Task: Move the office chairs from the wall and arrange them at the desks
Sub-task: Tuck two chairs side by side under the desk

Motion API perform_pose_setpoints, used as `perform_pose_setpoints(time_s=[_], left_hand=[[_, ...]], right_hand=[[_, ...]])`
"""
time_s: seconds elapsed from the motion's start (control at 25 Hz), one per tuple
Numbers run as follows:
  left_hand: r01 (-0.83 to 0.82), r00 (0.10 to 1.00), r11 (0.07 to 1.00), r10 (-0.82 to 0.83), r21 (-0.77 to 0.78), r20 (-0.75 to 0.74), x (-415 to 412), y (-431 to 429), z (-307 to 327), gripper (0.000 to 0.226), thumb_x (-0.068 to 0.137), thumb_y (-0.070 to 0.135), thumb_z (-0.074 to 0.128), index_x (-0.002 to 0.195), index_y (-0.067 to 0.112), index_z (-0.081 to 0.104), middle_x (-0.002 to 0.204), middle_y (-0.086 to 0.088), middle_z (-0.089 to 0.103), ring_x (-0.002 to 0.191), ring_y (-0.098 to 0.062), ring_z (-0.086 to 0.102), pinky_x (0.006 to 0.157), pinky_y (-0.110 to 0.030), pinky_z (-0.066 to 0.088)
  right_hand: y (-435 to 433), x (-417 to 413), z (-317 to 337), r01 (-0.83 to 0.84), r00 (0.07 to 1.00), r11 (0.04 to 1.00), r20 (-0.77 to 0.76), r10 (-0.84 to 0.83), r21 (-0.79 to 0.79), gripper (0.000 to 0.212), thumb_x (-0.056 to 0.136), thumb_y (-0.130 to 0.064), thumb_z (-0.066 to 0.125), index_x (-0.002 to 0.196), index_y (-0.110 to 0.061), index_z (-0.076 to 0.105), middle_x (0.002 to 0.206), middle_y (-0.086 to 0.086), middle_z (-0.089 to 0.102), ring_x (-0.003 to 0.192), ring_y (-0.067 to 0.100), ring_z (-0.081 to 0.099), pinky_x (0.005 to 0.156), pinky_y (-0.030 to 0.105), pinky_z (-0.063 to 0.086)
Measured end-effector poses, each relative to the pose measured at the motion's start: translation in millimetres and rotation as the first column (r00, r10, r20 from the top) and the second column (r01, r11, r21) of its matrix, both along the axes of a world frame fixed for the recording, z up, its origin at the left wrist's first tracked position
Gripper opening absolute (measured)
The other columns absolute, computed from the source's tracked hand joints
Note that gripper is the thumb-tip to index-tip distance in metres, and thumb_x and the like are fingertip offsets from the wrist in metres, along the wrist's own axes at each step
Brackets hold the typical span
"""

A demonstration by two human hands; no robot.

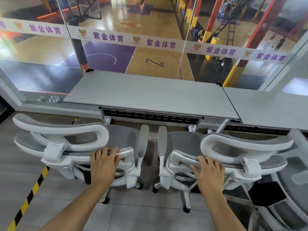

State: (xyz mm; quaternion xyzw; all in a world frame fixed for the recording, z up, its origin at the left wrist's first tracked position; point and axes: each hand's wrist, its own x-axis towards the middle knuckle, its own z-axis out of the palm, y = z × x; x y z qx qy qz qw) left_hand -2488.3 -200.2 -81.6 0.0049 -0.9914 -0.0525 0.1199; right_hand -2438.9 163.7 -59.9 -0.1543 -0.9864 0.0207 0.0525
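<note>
Left hand (104,162) sits at 7 o'clock on my feed, fingers curled over the top rail of the backrest of the left chair (55,151), holding it; I can't see the thumb. Right hand (209,172) is at 5 o'clock, fingers spread and hooked over the top rail of the right chair (250,165), thumb out toward 9 o'clock and lying on the frame. Both forearms run in bare from the bottom edge. Both chairs are white-framed with grey mesh, backs toward me and seats facing 12 o'clock. They stand side by side and apart, with a strip of floor between them. The left chair's armrest (143,140) and the right chair's armrest (162,140) stand near each other across that gap, not touching. Each chair has a curved headrest above the rail I hold. Black casters (105,200) show under both bases, on the grey tiled floor (141,217). At 12 o'clock from the chairs is the grey desk (150,92); the front edges of both seats are just short of its near edge, and I can't tell if they reach under it. A second desk (270,107) butts against it at 2 o'clock. A third chair (298,164), blurred, is cut off at 3 to 4 o'clock, close beside the right chair. Yellow-and-black tape (28,195) runs on the floor at 8 o'clock. Behind the desks is a glass wall carrying a white banner (160,43) with purple characters, and a basketball court (155,62) is visible through it.
</note>
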Motion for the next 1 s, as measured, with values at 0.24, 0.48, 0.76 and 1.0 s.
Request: perform_pose_setpoints(time_s=[0.24,0.48,0.76,1.0], left_hand=[[-0.004,0.999,1.000,0.004,-0.003,-0.042,-2.5,1.8,-8.4,0.028,0.094,0.039,0.058,0.116,0.022,0.065,0.099,-0.008,0.064,0.095,-0.032,0.054,0.091,-0.046,0.038],[-0.006,0.997,1.000,0.006,-0.002,-0.076,-5.1,6.1,-12.6,0.026,0.095,0.040,0.055,0.113,0.023,0.064,0.097,-0.007,0.063,0.091,-0.032,0.053,0.090,-0.047,0.036],[-0.001,1.000,1.000,0.001,0.016,-0.012,-3.7,1.4,-4.8,0.027,0.094,0.040,0.058,0.115,0.024,0.064,0.100,-0.007,0.065,0.095,-0.033,0.055,0.090,-0.047,0.037],[0.000,1.000,0.999,0.000,0.050,0.008,-2.9,0.2,0.4,0.028,0.096,0.041,0.053,0.116,0.023,0.064,0.103,-0.009,0.065,0.098,-0.035,0.054,0.094,-0.048,0.036]], right_hand=[[-3.2,12.2,-0.9,-0.018,0.998,0.999,-0.057,0.016,-0.038,0.039,0.090,-0.048,0.065,0.122,-0.027,0.063,0.113,-0.001,0.062,0.110,0.025,0.056,0.109,0.044,0.033],[-9.6,19.7,1.6,-0.022,0.998,0.999,-0.068,0.020,-0.034,0.038,0.088,-0.047,0.068,0.119,-0.026,0.064,0.111,0.000,0.062,0.108,0.026,0.056,0.107,0.043,0.035],[-10.3,17.2,0.8,-0.021,0.998,0.999,-0.062,0.020,-0.024,0.040,0.092,-0.049,0.061,0.125,-0.027,0.060,0.116,0.000,0.060,0.113,0.026,0.052,0.110,0.042,0.029],[-13.3,14.9,-0.8,-0.001,0.998,0.999,-0.061,-0.002,-0.041,0.042,0.091,-0.047,0.063,0.126,-0.025,0.060,0.120,0.002,0.058,0.116,0.027,0.051,0.113,0.044,0.028]])
